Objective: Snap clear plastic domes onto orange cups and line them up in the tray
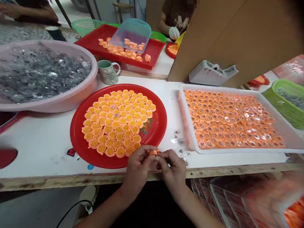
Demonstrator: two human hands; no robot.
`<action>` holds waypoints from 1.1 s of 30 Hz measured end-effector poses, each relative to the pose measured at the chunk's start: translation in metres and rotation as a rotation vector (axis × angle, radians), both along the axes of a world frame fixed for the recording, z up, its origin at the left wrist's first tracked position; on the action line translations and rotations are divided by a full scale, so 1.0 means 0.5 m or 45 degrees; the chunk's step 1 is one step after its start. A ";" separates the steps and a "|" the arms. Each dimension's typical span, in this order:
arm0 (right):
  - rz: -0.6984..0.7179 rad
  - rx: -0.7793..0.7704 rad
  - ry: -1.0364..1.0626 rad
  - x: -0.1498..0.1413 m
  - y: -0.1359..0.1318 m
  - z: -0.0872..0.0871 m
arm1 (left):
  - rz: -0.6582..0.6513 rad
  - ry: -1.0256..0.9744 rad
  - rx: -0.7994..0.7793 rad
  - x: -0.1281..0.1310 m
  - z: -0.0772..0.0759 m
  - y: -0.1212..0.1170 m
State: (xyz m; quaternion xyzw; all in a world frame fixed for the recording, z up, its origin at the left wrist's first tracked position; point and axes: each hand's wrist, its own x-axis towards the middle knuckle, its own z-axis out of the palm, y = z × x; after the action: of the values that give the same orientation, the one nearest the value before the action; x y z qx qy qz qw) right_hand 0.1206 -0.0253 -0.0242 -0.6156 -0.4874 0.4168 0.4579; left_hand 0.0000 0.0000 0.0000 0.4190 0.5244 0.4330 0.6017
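Both my left hand (140, 166) and my right hand (173, 167) are closed at the table's front edge, pinching one small orange toy teacup (153, 152) between their fingertips. The fingers cover much of it. Just behind my left hand lies a round red tray (156, 133) bearing many orange toy cups (118, 122) with yellow insides. A few loose clear discs (181, 141) with dark prints are scattered beyond my right hand. Further right, a white rectangular tray (190, 133) holds rows of orange cups with shiny printed discs on them (228, 118).
A pink basin (87, 85) full of clear, silvery pieces stands left, beside a mug (108, 72). Behind are a red tray (152, 58) with a blue bin (131, 31), a cardboard panel (228, 34) and a tape dispenser (211, 73). A co-worker's gloved hand (174, 33) shows beyond.
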 end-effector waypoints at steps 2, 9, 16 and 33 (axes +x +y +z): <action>0.015 -0.080 0.076 0.047 0.023 0.013 | -0.005 -0.057 -0.022 -0.001 0.019 0.014; 0.455 -0.186 -0.525 0.137 0.043 0.025 | 0.127 -0.262 -0.309 -0.035 0.035 0.058; 0.694 -0.305 -0.954 0.109 0.011 -0.007 | 0.471 -0.248 -0.129 -0.122 0.037 0.065; 0.622 0.232 -0.362 -0.038 0.142 -0.004 | 0.484 -0.063 -0.108 -0.174 0.045 0.056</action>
State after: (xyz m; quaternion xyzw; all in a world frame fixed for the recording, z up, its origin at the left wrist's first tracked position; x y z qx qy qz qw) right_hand 0.1017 0.0459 -0.0261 -0.4888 -0.7157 0.3787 0.3246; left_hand -0.0872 0.0278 0.0223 0.2759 0.5968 0.5265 0.5389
